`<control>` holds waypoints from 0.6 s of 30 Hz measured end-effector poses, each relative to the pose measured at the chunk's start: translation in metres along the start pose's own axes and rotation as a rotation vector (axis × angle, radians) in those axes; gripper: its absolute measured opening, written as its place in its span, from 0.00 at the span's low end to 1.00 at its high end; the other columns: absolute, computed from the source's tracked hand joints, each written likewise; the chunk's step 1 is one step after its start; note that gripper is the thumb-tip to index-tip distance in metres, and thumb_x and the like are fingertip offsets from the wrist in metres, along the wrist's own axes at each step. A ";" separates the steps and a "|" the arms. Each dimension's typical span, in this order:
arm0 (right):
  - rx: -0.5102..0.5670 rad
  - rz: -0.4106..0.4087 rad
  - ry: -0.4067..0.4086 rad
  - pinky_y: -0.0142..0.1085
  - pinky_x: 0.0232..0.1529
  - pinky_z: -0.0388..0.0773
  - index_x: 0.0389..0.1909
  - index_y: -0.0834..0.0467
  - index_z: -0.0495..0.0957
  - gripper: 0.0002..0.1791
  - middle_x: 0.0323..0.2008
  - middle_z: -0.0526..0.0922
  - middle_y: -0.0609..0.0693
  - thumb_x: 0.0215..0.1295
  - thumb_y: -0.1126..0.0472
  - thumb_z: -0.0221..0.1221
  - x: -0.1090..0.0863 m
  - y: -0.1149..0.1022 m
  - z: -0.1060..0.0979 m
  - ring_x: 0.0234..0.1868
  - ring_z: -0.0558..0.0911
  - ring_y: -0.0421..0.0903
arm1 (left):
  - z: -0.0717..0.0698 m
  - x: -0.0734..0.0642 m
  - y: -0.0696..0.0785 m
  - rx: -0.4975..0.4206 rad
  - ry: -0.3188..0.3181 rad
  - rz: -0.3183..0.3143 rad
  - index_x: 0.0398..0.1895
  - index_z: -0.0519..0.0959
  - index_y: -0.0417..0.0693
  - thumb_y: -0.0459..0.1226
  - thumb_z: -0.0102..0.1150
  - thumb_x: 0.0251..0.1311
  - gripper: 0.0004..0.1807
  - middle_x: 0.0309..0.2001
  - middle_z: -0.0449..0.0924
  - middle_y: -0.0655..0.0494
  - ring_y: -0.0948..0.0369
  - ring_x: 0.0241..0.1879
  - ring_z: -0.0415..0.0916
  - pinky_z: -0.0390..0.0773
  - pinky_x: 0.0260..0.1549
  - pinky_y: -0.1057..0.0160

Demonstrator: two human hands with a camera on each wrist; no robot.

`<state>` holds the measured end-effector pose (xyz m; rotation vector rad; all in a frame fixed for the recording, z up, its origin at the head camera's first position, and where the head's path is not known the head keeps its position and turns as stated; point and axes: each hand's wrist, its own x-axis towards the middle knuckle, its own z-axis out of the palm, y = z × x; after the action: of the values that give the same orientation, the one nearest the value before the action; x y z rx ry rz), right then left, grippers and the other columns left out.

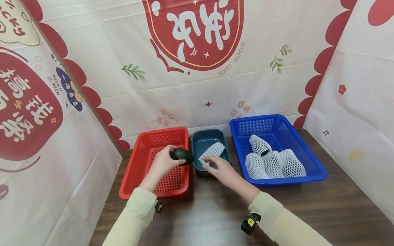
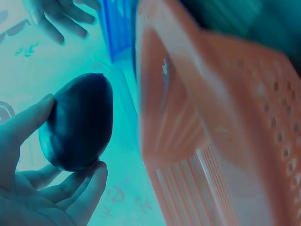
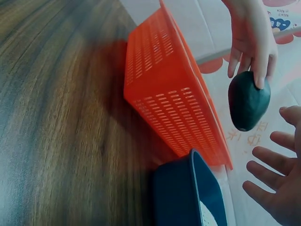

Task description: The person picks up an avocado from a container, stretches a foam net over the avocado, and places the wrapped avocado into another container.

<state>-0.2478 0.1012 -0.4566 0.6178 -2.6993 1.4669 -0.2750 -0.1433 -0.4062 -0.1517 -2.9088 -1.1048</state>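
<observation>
A dark green avocado (image 1: 182, 156) is held between the thumb and fingers of my left hand (image 1: 164, 160), above the right side of the red basket (image 1: 124, 187). The left wrist view shows the avocado (image 2: 82, 123) pinched near its ends, with its smooth side showing. My right hand (image 1: 222, 169) is over the front of the small teal bin (image 1: 227, 154). In the right wrist view its fingers (image 3: 269, 175) are spread and hold nothing, a short way from the avocado (image 3: 249, 101). A white foam net sleeve (image 1: 214, 150) lies in the teal bin, partly behind the right hand.
A blue basket (image 1: 320, 171) on the right holds several white foam sleeves (image 1: 273, 164), some bulging around contents I cannot make out. All three containers stand at the back of the dark wooden table (image 1: 203, 212), against a printed cloth wall (image 1: 197, 99).
</observation>
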 end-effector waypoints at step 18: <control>0.354 0.086 0.095 0.44 0.45 0.81 0.55 0.65 0.77 0.17 0.41 0.85 0.57 0.69 0.62 0.59 -0.016 0.020 -0.004 0.40 0.85 0.50 | 0.043 -0.038 0.018 -0.251 -0.027 0.060 0.56 0.72 0.49 0.44 0.76 0.47 0.33 0.53 0.77 0.48 0.51 0.49 0.76 0.80 0.45 0.53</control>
<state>-0.2409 0.1192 -0.4740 0.4273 -2.4407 1.9638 -0.2352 -0.1046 -0.4285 -0.2585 -2.7560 -1.4634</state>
